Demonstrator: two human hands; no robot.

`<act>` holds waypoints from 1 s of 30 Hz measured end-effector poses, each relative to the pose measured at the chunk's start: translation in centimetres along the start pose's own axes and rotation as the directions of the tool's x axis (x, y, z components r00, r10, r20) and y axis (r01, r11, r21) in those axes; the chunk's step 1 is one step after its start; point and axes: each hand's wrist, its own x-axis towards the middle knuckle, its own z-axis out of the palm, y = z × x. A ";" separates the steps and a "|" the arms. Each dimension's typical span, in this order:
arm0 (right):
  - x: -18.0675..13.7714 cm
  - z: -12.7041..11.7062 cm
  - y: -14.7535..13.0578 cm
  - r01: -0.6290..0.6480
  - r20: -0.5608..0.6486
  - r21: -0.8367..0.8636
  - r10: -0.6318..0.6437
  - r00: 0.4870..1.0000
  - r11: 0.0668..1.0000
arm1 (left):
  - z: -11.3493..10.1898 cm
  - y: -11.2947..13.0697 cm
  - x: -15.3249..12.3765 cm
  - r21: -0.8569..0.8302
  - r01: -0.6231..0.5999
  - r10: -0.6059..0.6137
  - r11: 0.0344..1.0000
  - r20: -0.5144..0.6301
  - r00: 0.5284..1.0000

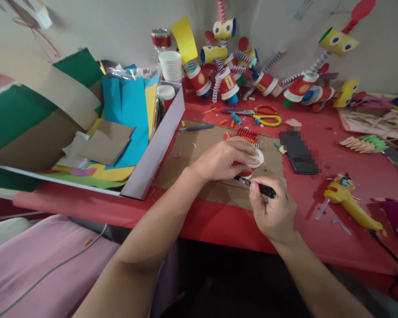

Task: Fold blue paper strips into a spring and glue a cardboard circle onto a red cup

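Observation:
A small red and white paper cup (259, 157) lies beneath my left hand (227, 160), whose fingers wrap over it and press it down on the brown cardboard sheet (215, 192). Only the cup's white rim and a bit of its red side show. My right hand (275, 207) is closed around a black pen-shaped tool (268, 190) with a silvery front end. That end points left at the cup's lower side, by my left fingers; its very tip is hidden. Just beyond my left hand is a folded red and orange paper spring (247, 134).
Scissors (267, 119) and several paper-cup figures (228, 84) are at the back. On the left stands a box (159, 143) of coloured paper. A phone (298, 152) and a yellow glue gun (351, 205) with its cord lie right. A grey-blue slim tool (197, 127) rests on the cardboard.

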 end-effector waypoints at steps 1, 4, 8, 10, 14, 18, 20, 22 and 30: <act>-0.1 -0.2 0.1 -0.009 0.004 -0.004 0.009 1.000 1.000 | 0.0 0.0 0.0 0.002 0.002 -0.002 1.000 -0.001 1.000; -0.3 -0.9 0.5 -0.031 0.012 -0.030 0.032 0.999 0.999 | 0.0 0.0 0.0 -0.003 0.014 -0.014 1.000 -0.008 1.000; -0.6 -1.9 1.3 -0.091 0.008 -0.079 0.092 0.996 0.993 | -0.1 0.2 0.1 -0.019 0.008 -0.009 1.000 -0.013 1.000; -0.6 -2.4 2.0 -0.147 -0.005 -0.104 0.147 0.989 0.984 | -0.1 0.2 0.2 -0.016 0.006 -0.006 1.000 -0.013 1.000; 1.1 -3.4 4.1 -0.284 -0.143 -0.089 0.270 0.952 0.955 | -0.4 0.4 0.2 0.021 0.014 -0.015 1.000 0.015 1.000; 6.5 -3.3 6.7 -0.301 -0.252 0.096 0.316 0.915 0.949 | -1.1 0.7 0.1 0.127 0.052 -0.064 0.991 0.097 0.993; 10.0 -2.3 7.7 -0.271 -0.153 0.257 0.317 0.936 0.927 | -1.5 0.9 0.0 0.145 0.064 -0.082 0.987 0.123 0.989; 13.2 -0.6 8.2 -0.280 0.063 0.334 0.275 0.959 0.900 | -1.7 0.9 0.0 0.137 0.075 -0.093 0.988 0.131 0.987; 18.1 5.8 5.5 -0.420 0.693 0.430 0.006 0.721 0.799 | -0.9 0.0 -0.4 0.078 0.159 -0.156 0.984 -0.044 0.987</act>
